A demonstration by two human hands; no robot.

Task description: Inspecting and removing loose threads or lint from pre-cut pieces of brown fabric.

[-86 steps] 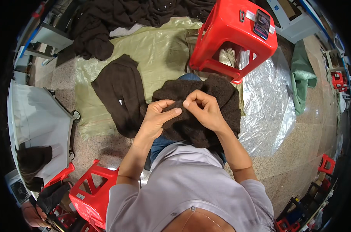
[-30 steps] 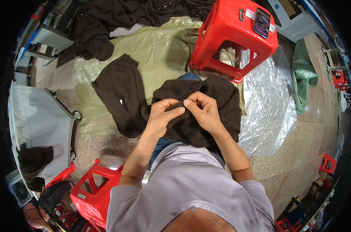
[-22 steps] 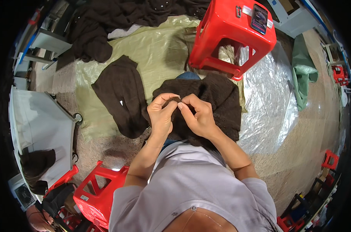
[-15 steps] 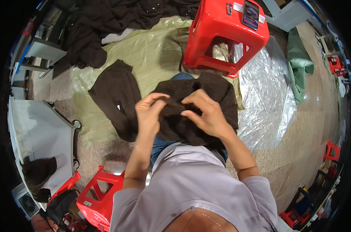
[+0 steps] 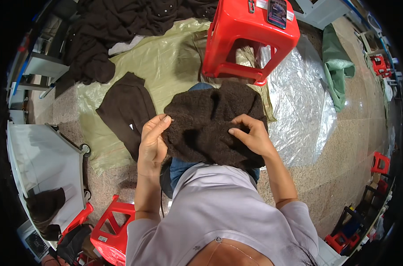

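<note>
A fuzzy dark brown knitted piece (image 5: 197,137) lies bunched across my lap, over blue jeans. At its left edge my left hand (image 5: 152,139) is closed, thumb and forefinger pressed together; what they pinch is too small to make out. My right hand (image 5: 254,135) rests on the right part of the cloth, with a gap between thumb and forefinger tips; its other fingers are partly hidden. On the floor sheet to the left lies another dark brown piece (image 5: 128,111) with a small white tag.
Ahead stands a red plastic stool (image 5: 250,44) with a phone (image 5: 277,13) on top. Yellowish sheeting (image 5: 166,53) and clear plastic (image 5: 294,106) cover the floor. Dark garments (image 5: 117,26) are heaped far left. A wheeled white cart (image 5: 50,155) and a second red stool (image 5: 115,226) stand left.
My hands have moved apart: the left went left and down to the cloth's edge, the right shifted right and down onto the cloth. The view has shifted slightly.
</note>
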